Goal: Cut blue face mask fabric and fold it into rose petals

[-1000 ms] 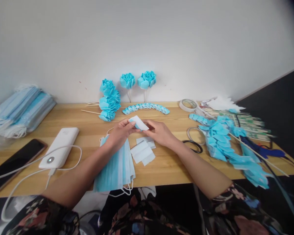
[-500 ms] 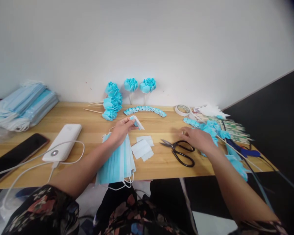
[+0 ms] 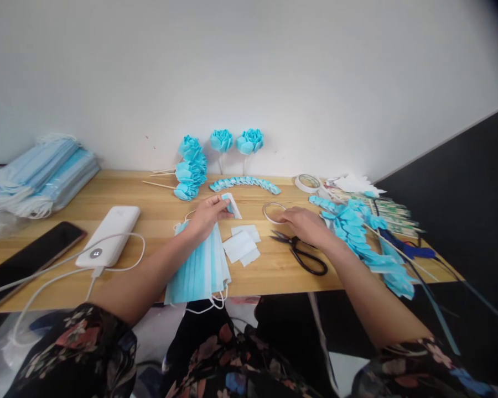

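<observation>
In the head view, my left hand (image 3: 209, 214) pinches a small folded piece of blue-and-white mask fabric (image 3: 231, 205) above the table. My right hand (image 3: 305, 224) is closed on the edge of a thin pale ring (image 3: 266, 211), which looks like a narrow roll of tape. Below that hand lie black-handled scissors (image 3: 305, 255), partly covered by it. Between the hands, several cut white fabric pieces (image 3: 240, 246) overlap on the wood. A fan of blue face masks (image 3: 197, 271) lies under my left wrist, ear loops toward the front edge.
Blue fabric flowers (image 3: 191, 171) on sticks lie and stand by the wall, behind a curved petal strip (image 3: 244, 182). At right are a tape roll (image 3: 307, 183), petal strips (image 3: 352, 226) and a blue glue gun (image 3: 410, 250). A power bank (image 3: 110, 235), phone (image 3: 33, 257) and packed masks (image 3: 45, 174) occupy the left.
My right hand has moved left from beside the petal strips, bringing the thin ring over the scissors. My left hand keeps its fabric piece in nearly the same place.
</observation>
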Demonstrator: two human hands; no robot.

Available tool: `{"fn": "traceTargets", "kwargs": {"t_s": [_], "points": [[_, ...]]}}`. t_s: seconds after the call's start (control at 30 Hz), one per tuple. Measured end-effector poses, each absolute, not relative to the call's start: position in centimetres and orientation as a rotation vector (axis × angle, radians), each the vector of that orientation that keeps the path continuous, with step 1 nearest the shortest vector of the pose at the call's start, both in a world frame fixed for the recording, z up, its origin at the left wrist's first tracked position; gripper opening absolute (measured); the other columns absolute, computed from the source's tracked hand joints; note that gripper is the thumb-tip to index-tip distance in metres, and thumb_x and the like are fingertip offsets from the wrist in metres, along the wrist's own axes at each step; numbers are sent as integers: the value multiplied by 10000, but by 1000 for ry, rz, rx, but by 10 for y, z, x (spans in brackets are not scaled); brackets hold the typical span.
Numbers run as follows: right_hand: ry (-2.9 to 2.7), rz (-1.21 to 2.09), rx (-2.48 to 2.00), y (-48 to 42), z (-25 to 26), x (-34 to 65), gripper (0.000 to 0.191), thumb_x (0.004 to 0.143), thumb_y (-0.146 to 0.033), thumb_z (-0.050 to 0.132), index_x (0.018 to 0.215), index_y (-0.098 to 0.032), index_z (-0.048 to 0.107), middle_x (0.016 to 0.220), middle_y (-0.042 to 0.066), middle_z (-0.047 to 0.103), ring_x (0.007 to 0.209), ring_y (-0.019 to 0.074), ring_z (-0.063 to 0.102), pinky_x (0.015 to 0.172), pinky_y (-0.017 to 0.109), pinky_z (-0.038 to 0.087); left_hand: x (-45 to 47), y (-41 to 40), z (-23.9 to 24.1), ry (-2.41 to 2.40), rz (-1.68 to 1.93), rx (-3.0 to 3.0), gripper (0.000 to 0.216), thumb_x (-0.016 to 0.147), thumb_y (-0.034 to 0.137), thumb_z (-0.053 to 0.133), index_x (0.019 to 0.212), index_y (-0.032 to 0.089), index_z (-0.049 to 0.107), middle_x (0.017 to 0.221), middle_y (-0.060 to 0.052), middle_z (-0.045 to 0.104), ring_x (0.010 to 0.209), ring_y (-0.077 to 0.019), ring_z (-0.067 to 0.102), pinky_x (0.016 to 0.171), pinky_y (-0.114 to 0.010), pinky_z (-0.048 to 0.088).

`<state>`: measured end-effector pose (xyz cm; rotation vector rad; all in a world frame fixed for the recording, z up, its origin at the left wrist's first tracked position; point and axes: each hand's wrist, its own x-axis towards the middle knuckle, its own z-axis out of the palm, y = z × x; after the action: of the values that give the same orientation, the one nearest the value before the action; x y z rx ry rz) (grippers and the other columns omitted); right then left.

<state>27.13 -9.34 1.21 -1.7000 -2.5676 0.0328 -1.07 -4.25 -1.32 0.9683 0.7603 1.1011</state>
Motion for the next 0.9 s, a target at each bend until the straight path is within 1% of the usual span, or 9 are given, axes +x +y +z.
{"fn": "traceTargets", "kwargs": {"t_s": [0.1,0.23,0.33,0.43,0.5,0.57,0.67,0.8,0.9], "points": [[-2524,46,-1636,-94,10,277,315,883,-73,410,955,-157,705,1048,114,709,1034,242,627,881,325,452,-11,-42,-14,767,1077,984,362,622,406,815,690,127,594,672,-21,640,629,-126,611,647,-285,528],[-2432,60,-1578,-104,14,282,307,929,-130,402,1053,-171,680,1113,99,694,1073,238,620,912,349,466,-10,-41,-16,786,1060,1012,304,644,361,796,682,131,601,637,-7,621,598,-108,586,598,-240,491],[-2475,110,-1651,-123,21,285,272,949,-201,432,1070,-188,676,1071,90,701,1009,240,642,847,341,484,-10,-40,-18,810,1052,1019,275,657,332,778,659,137,584,621,1,604,584,-101,571,587,-229,474],[-2526,83,-1829,-146,24,290,237,950,-299,472,1006,-198,679,958,90,703,892,252,663,750,340,492,-11,-39,-18,818,1042,1028,267,669,317,764,639,141,566,603,6,584,576,-97,559,587,-229,463],[-2514,36,-1930,-160,21,295,230,924,-324,524,1055,-196,663,972,100,703,883,267,670,720,341,496,-11,-39,-16,831,1040,1029,266,668,311,763,632,141,561,596,10,572,567,-94,548,575,-226,451],[-2510,-13,-1967,-170,16,298,308,887,-301,575,1168,-185,625,1026,119,702,906,286,674,733,353,506,-12,-39,-15,844,1037,1028,265,656,311,772,639,140,570,595,11,569,565,-94,543,567,-225,440],[-2534,-14,-1885,-178,8,296,440,865,-252,578,1298,-181,550,1162,145,672,1008,307,658,820,389,513,-12,-40,-14,854,1018,1034,282,623,326,799,666,136,594,598,18,564,557,-88,531,559,-222,423],[-2446,116,-1824,-182,6,290,485,804,-187,588,1287,-194,550,1190,130,660,1074,296,634,905,406,496,-12,-41,-16,874,971,1042,319,597,351,822,679,134,602,611,24,561,546,-77,511,554,-220,401],[-2259,249,-1792,-178,11,292,493,770,-240,631,1257,-202,563,1144,109,681,1013,273,657,859,378,515,-11,-41,-17,869,947,1058,333,594,369,824,712,132,621,639,16,581,565,-84,532,573,-228,415]]}}
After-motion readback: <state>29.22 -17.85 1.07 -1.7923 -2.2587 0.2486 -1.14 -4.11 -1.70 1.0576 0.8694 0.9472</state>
